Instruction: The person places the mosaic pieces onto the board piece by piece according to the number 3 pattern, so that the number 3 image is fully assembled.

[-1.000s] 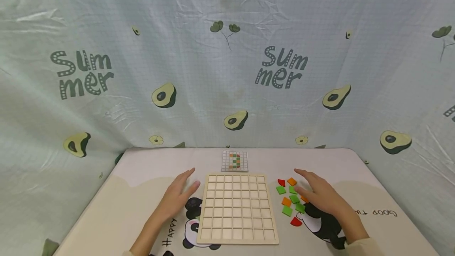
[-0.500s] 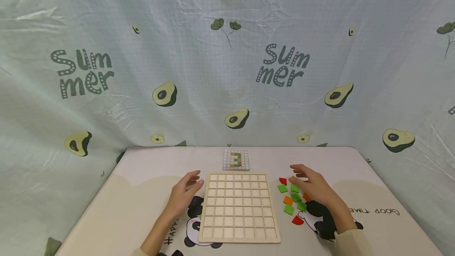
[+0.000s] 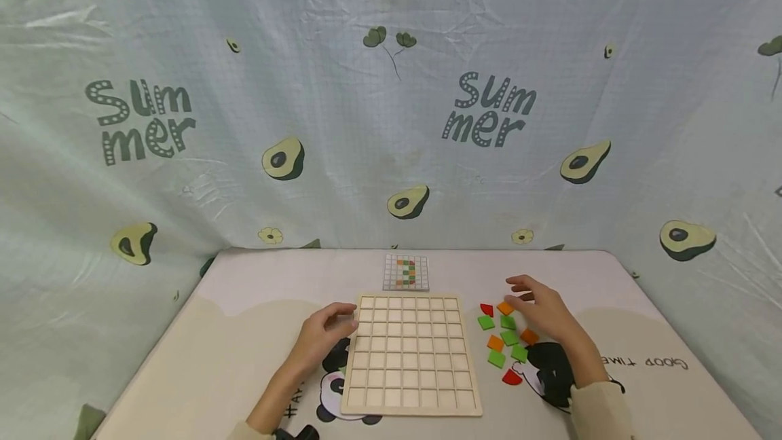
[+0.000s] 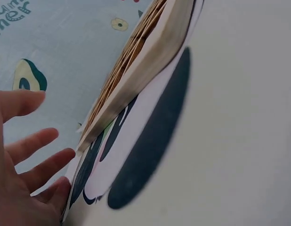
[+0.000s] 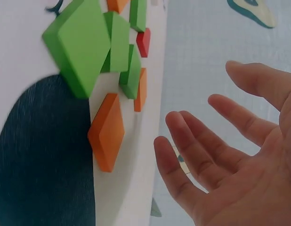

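Observation:
A pale wooden grid board (image 3: 411, 362) lies in the middle of the table, its square cells bare. My left hand (image 3: 324, 337) is at the board's upper left edge, thumb and fingers apart and holding nothing. In the left wrist view its fingers (image 4: 46, 167) are loosely bent near the board's end. To the right of the board lie green square tiles (image 3: 510, 337), orange square tiles (image 3: 495, 343) and red quarter-round tiles (image 3: 512, 377). Over the far end of these tiles is my right hand (image 3: 544, 305); the right wrist view shows its fingers (image 5: 197, 160) spread and relaxed, gripping nothing.
Behind the board lies a small pattern card (image 3: 406, 273) with a coloured figure on a grid. The table mat (image 3: 244, 331) carries panda drawings and lettering. A curtain (image 3: 342, 121) printed with avocados hangs behind the table.
My left hand has moved right to the board's edge, its fingers bending more. My right hand has shifted slightly away from me, uncovering more of the tiles. The head view has tilted a little.

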Tool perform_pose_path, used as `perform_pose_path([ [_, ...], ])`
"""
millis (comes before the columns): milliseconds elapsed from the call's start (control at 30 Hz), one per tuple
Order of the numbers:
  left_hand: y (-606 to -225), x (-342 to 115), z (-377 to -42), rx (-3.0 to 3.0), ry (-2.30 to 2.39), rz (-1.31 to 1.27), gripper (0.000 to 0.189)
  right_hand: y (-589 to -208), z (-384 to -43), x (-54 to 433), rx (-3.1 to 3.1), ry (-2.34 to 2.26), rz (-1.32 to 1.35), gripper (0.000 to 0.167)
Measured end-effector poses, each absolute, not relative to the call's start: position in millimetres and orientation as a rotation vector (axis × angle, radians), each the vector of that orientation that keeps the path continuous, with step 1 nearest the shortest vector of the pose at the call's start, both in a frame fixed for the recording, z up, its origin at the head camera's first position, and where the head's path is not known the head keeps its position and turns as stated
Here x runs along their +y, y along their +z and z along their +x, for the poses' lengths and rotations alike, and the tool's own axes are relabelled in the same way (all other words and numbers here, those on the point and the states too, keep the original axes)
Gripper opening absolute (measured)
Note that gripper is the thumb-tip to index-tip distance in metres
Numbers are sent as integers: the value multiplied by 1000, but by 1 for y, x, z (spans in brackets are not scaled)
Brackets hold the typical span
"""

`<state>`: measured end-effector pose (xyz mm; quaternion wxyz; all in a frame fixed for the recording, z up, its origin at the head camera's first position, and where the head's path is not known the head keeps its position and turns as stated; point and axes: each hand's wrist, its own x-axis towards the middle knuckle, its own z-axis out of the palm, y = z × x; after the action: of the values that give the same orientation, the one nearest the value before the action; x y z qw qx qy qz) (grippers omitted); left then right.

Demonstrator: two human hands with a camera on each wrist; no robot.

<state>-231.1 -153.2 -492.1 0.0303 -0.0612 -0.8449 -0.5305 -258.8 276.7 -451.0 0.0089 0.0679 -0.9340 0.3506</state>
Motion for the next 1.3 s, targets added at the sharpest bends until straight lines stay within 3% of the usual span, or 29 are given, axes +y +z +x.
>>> perform_pose_path([
  [533,-502,-159,-229,-2703,-1110,-323,37,-453,-265,285,-2946,1107,196,46],
  [1300,-514,-166,-233,-2665,-1035,-353,41,-473,-272,267,-2966,909,220,35],
])
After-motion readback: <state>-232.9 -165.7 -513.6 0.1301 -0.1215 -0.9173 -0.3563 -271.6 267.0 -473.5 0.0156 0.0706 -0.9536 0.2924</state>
